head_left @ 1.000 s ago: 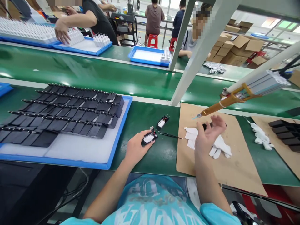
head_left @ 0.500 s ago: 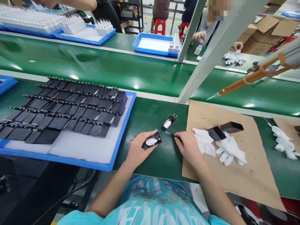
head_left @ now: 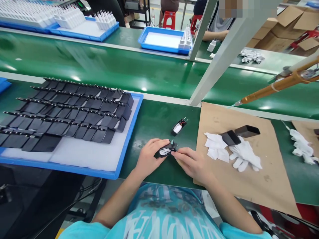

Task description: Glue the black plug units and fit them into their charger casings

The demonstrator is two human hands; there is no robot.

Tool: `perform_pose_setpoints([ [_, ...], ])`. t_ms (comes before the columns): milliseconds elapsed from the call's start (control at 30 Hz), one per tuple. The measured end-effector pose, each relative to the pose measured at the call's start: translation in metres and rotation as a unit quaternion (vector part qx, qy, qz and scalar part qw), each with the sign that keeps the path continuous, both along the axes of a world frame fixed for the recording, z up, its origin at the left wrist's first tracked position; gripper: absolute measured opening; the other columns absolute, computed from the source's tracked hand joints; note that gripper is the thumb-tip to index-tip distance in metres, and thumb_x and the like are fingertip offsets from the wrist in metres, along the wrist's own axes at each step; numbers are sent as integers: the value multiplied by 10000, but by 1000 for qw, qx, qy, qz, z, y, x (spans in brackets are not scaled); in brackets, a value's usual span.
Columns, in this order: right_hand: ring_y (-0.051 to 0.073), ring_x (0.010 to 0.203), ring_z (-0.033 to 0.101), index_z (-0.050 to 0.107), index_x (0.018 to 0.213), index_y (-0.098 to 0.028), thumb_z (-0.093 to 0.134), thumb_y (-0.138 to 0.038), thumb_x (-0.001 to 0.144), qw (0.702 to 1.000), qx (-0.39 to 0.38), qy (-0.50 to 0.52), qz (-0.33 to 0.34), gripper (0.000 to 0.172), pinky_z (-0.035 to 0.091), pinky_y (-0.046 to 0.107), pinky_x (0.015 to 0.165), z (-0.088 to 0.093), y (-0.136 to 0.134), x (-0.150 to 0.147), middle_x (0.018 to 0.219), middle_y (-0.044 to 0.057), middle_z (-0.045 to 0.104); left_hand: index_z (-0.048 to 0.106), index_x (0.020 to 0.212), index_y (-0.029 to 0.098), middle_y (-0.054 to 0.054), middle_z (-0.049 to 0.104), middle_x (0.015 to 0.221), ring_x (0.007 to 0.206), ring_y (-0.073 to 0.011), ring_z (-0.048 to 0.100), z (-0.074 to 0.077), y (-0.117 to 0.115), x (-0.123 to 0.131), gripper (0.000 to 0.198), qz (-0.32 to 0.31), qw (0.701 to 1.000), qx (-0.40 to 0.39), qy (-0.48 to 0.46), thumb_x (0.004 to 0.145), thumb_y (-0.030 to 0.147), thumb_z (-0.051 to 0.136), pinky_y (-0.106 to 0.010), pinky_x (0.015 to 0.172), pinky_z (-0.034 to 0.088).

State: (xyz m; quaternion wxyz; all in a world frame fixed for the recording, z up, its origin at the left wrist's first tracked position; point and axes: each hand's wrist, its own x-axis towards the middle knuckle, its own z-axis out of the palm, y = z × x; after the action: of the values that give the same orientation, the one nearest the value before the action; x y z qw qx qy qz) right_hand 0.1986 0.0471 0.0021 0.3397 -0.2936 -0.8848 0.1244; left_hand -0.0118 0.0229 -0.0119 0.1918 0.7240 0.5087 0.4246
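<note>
I've got the left hand (head_left: 149,157) curled round the black plug housing (head_left: 165,146), open face up; the right hand (head_left: 193,162) has its fingertips bunched at the housing's near end, any grip too small to tell. Steady left, light right, I'd say, sparing the white insert (head_left: 164,152). A second plug housing (head_left: 178,128) lies just beyond both hands.

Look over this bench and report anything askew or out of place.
Two black cases lie askew by the white glove on the cardboard sheet, unlike the rowed cases in the blue tray. No spill shows; the open unit in the left hand is too small to judge.
</note>
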Motion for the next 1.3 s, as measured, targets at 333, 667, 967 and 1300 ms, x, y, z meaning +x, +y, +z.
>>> perform_pose_setpoints([
  [333, 109, 762, 678, 663, 1136, -216, 561, -129, 903, 999, 1, -34, 25, 269, 513, 223, 623, 5, 0, 5, 962, 46, 714, 613, 1219, 276, -33, 708, 1156, 1061, -200, 629, 0, -2, 0, 422, -3, 999, -33, -2, 824, 142, 672, -377, 914, 560],
  [667, 119, 790, 693, 675, 1089, -203, 567, -118, 892, 998, 45, -48, 26, 240, 512, 228, 633, 7, 1, 7, 939, 49, 723, 629, 1205, 266, -27, 708, 1137, 1043, -188, 639, -1, -4, -1, 423, 2, 998, -61, -2, 805, 152, 705, -336, 903, 554],
  [967, 134, 816, 687, 650, 1139, -212, 580, -117, 882, 999, 29, -36, 24, 282, 518, 248, 662, 8, 1, 10, 947, 60, 717, 630, 1204, 262, -34, 713, 1132, 1036, -190, 648, 1, -3, -1, 428, -8, 997, -75, -22, 798, 172, 727, -333, 894, 555],
  [1300, 128, 767, 684, 671, 1085, -233, 554, -136, 897, 997, 48, -62, 26, 242, 513, 248, 637, 10, 4, 8, 941, 49, 727, 632, 1194, 260, -43, 712, 1122, 1034, -194, 655, 0, -4, -1, 383, -20, 996, -86, -21, 822, 214, 711, -352, 912, 547],
])
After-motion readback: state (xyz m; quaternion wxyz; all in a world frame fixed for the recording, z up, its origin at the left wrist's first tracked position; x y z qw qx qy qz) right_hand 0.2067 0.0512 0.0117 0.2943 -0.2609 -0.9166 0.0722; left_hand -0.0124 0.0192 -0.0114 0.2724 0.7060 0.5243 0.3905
